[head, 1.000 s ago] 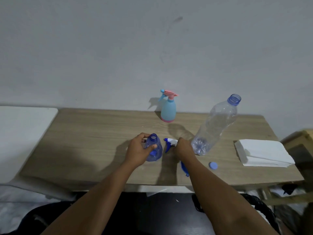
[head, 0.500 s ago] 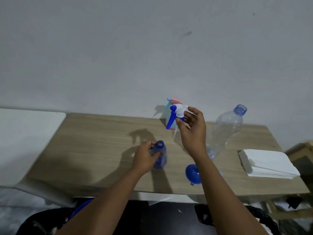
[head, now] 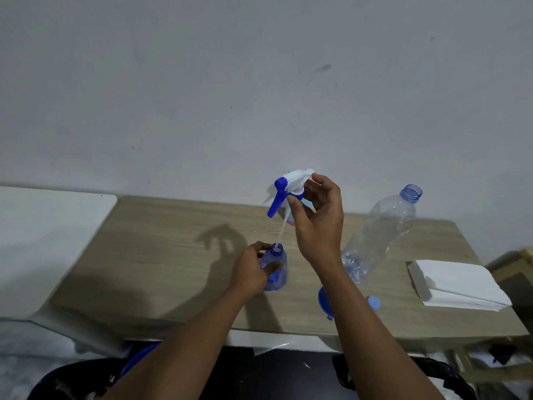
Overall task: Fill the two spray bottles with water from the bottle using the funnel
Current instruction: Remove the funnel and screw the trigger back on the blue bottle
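My left hand grips the small blue spray bottle, which stands upright on the wooden table with its neck uncovered. My right hand pinches the blue and white sprayer head above it; the tip of its thin dip tube sits at the bottle's mouth. Behind my right hand the light blue and pink spray bottle is mostly hidden. The clear water bottle stands uncapped to the right, nearly drained. The blue funnel lies partly hidden under my right forearm.
A blue bottle cap lies near the table's front edge. A stack of white paper towels sits at the right end. A white surface adjoins the table on the left. The wall stands directly behind.
My right hand picked the sprayer head up from the table, lifted it and brought its dip tube down to the blue bottle's mouth. My left hand kept its grip on that bottle.
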Demonstrator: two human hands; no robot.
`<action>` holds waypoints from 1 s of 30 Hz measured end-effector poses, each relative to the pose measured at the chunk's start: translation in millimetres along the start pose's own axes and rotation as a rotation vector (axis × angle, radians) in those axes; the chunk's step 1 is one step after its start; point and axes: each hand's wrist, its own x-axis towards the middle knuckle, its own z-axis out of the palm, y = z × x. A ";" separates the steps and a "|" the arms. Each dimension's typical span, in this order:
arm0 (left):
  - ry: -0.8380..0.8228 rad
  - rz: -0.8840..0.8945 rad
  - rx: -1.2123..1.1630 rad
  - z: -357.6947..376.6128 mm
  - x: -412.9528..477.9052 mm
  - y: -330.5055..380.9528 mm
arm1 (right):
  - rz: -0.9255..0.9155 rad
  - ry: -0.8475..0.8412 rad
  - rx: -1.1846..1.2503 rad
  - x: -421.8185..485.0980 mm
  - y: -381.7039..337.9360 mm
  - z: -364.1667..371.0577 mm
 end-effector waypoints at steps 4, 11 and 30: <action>0.012 0.019 0.019 -0.7 -2.0 -1.3 | 0.036 -0.031 -0.032 -10.5 22.6 -1.3; 0.063 0.102 0.073 5.6 -7.5 -12.8 | 0.282 0.051 -0.108 -43.1 85.1 -5.2; 0.128 0.174 0.107 10.6 -11.4 -23.1 | 0.367 0.031 -0.252 -60.7 113.4 -2.0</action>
